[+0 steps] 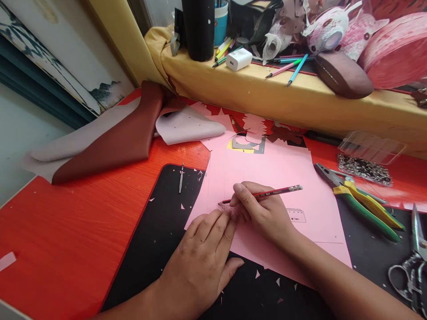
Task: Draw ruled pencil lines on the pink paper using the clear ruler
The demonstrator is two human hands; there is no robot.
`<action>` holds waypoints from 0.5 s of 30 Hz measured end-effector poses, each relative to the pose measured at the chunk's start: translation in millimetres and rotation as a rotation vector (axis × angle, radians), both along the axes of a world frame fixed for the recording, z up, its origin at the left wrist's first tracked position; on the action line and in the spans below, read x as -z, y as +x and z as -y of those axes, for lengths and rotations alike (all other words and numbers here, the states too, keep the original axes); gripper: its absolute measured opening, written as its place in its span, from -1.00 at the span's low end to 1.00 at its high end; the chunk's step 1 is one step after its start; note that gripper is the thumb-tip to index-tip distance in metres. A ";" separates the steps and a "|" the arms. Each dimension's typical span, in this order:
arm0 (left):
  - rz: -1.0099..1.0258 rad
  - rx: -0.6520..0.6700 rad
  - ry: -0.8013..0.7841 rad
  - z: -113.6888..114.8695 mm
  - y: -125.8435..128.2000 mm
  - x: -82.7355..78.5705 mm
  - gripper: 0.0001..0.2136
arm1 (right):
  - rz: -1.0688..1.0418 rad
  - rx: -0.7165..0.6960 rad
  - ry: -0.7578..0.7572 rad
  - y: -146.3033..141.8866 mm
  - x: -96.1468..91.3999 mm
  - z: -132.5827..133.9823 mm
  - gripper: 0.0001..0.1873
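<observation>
A red and black pencil (273, 192) is gripped in my right hand (263, 209), its tip pointing left at the edge of a clear ruler (296, 216). That ruler lies across a large pink sheet (263, 173), and both hands cover its middle. My left hand (208, 249) rests flat with fingers stretched out, the fingertips pressing on the ruler near the pencil tip. Faint straight lines run along the sheet. Beneath it is a black mat (143, 249) scattered with small pink scraps.
Pliers (360, 200) with green and yellow handles and metal scissors (413, 262) lie on the right. Behind the pliers sits a clear box of chains (363, 166). Folded brown leather-like material (116, 146) lies at left. A yellow-covered ledge (260, 89) bounds the back, holding markers.
</observation>
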State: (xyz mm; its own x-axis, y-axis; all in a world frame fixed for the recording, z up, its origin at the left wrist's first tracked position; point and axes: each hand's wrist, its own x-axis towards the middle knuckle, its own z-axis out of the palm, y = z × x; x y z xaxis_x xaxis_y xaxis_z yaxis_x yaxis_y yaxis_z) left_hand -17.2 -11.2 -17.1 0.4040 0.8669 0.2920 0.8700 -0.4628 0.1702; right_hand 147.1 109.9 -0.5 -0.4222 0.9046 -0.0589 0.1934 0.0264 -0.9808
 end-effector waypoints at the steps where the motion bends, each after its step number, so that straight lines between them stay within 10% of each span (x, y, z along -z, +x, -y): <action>1: -0.003 -0.002 0.002 0.0 0.1 -0.1 -0.43 | 0.001 0.000 -0.001 0.0 0.4 -0.1 -0.35; 15: 0.006 0.004 -0.002 0.7 -0.8 0.5 -0.43 | 0.005 -0.003 0.008 2.5 1.6 0.7 -0.35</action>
